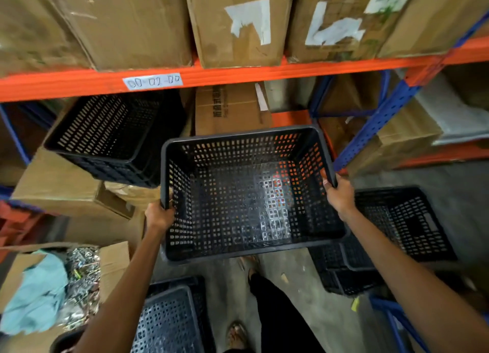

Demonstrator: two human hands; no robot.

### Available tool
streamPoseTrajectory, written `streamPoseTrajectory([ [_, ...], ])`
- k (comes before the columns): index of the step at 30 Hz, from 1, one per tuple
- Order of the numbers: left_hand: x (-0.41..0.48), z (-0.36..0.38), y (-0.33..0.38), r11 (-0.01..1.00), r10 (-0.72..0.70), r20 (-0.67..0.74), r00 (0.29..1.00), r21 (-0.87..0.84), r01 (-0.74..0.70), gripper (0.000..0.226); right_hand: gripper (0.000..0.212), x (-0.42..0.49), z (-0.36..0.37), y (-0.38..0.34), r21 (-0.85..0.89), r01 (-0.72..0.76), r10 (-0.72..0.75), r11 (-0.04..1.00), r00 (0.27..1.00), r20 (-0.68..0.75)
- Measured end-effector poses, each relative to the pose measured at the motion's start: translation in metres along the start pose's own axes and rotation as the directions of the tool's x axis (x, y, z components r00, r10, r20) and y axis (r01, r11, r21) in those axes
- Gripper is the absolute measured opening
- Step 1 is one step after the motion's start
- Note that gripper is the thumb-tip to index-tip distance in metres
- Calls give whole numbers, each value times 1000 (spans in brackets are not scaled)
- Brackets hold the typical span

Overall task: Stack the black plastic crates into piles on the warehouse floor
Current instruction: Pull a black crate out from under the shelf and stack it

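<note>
**Two hands, one crate aloft**

Left hand (158, 216) curls over the near-left rim of the black crate (238, 210), right hand (340, 196) grips its right rim; crate hangs between them, open side up. Three other crate lots: tilted crates (111, 133) up-left of it on cardboard boxes (60, 191), floor pile (402, 225) right, low crate (172, 321) below-left.

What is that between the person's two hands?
An empty black crate, held in the air: the left hand grips its left rim, the right hand its right rim. The head view shows this.
</note>
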State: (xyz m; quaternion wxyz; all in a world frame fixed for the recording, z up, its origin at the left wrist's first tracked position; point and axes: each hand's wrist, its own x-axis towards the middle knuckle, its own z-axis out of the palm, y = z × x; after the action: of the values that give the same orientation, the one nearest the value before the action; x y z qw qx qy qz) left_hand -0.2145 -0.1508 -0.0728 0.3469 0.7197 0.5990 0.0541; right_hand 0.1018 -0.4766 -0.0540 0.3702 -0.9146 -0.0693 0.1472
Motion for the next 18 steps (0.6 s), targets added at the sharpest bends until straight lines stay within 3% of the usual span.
streamPoseTrajectory([
  [8,-46,24,-55,997,-75,29,997,-15,76,18,29,-62,7,57,4,-109,108,994,993,36],
  [18,37,136,-99,986,-164,49,985,-4,165,17,37,26,103,139,-40,-100,104,994,990,101],
])
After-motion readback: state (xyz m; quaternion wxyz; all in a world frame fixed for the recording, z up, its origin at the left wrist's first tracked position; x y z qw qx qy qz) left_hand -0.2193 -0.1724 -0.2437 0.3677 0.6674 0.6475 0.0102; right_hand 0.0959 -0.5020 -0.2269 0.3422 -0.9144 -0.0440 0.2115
